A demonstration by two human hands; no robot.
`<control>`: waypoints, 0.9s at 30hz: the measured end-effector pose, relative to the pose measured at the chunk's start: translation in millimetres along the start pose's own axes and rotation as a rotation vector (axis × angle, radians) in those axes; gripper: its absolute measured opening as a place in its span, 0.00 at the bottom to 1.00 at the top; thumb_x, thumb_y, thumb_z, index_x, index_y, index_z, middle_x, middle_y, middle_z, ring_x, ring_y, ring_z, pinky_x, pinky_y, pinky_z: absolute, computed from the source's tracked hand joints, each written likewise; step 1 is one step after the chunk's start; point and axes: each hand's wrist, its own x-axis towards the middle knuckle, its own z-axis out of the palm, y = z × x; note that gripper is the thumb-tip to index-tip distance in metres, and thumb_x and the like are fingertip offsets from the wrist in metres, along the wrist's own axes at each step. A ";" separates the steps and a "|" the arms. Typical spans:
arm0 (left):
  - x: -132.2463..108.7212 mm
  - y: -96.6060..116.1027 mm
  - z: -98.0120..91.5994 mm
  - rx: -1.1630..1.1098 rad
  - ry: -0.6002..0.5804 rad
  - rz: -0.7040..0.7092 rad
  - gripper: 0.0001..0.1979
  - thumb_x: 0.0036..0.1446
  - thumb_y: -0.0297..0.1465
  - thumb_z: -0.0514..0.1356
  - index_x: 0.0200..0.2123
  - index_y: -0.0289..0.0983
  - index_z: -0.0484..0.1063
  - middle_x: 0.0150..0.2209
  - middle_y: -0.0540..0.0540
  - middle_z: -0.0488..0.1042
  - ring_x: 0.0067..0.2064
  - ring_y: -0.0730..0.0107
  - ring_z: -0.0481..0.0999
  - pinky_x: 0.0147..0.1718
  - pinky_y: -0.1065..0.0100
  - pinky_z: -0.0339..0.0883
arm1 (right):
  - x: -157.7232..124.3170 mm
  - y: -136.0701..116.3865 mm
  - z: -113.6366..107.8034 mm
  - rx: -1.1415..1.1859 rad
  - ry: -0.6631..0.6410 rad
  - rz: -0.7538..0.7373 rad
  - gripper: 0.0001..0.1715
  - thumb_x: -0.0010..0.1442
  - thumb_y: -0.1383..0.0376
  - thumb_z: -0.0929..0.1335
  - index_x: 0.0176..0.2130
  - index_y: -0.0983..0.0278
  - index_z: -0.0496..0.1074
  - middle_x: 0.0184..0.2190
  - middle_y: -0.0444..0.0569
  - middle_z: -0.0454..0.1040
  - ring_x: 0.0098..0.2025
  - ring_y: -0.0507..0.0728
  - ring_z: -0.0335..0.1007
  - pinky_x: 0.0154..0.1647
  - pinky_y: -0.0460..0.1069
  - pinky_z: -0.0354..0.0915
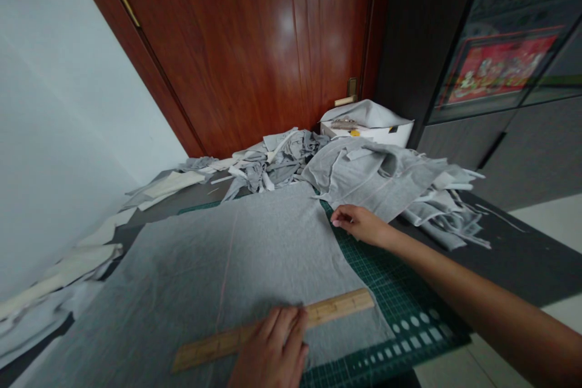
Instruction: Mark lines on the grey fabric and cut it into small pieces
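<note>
A large grey cloth (254,254) lies spread flat over a green cutting mat (400,303), with a faint pink line running down it. A wooden ruler (336,306) lies across the cloth's near edge. My left hand (273,351) presses flat on the ruler, fingers together and stretched out. My right hand (359,223) reaches to the cloth's far right edge, fingers curled and pinching or touching the fabric there.
A heap of grey fabric pieces and scraps (364,176) sits behind the cloth. A white box (368,127) stands by the red-brown wooden door (254,42). Pale fabric strips (68,260) lie along the white wall at left. A dark cabinet (500,73) stands at right.
</note>
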 end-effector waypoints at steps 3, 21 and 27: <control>8.1 -7.2 -6.1 -0.127 -0.048 -0.057 0.15 0.63 0.28 0.52 0.52 0.36 0.67 0.44 0.45 0.75 0.44 0.66 0.74 0.42 0.69 0.72 | 11.8 17.1 16.5 0.210 0.106 0.077 0.11 0.58 0.66 0.63 0.40 0.65 0.71 0.24 0.41 0.66 0.24 0.51 0.64 0.28 0.46 0.63; 24.0 -12.1 -18.5 -0.427 -0.411 -0.294 0.14 0.48 0.20 0.54 0.37 0.40 0.66 0.42 0.48 0.71 0.45 0.65 0.71 0.43 0.67 0.66 | 15.5 46.0 30.6 0.377 0.276 0.074 0.08 0.54 0.69 0.63 0.32 0.63 0.72 0.26 0.42 0.68 0.19 0.48 0.65 0.23 0.45 0.64; 35.5 -36.9 -39.5 -0.480 -0.395 -0.419 0.10 0.61 0.29 0.49 0.39 0.44 0.68 0.36 0.51 0.74 0.38 0.67 0.74 0.39 0.68 0.68 | 14.6 41.2 28.1 0.346 0.254 0.052 0.08 0.55 0.71 0.63 0.32 0.64 0.72 0.27 0.42 0.67 0.19 0.47 0.65 0.22 0.44 0.64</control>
